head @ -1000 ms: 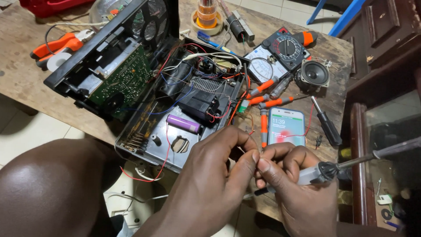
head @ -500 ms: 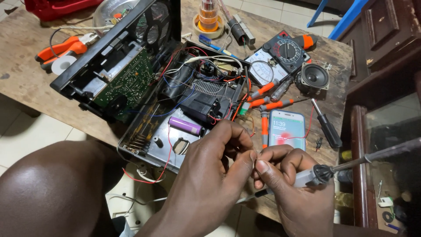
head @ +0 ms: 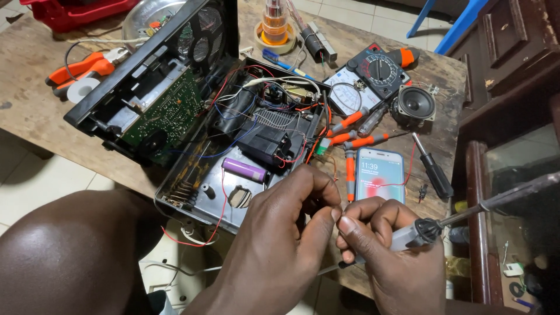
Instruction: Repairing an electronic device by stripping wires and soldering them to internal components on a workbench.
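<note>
My left hand (head: pixel 286 245) pinches a thin wire between thumb and forefinger at the table's near edge. My right hand (head: pixel 396 256) meets it fingertip to fingertip and grips a soldering iron (head: pixel 466 213), whose shaft points away to the right. Just beyond the hands lies an opened black radio case (head: pixel 233 157) with red and blue wires, a transformer and a purple cylindrical battery (head: pixel 245 170). Its lid with a green circuit board (head: pixel 166 114) leans open at the left.
On the wooden table (head: pixel 35 111): a phone (head: pixel 379 175), several orange-handled screwdrivers (head: pixel 350 169), a black-handled screwdriver (head: pixel 434 172), an analogue multimeter (head: pixel 367 79), a small speaker (head: pixel 415 104), orange pliers (head: pixel 79 70), a tape roll (head: pixel 81 90). A dark wooden cabinet (head: pixel 507 87) stands right.
My view has drifted slightly; the hands stay together at the table edge, fingers working the wire with only small shifts. The iron stays in my right hand.
</note>
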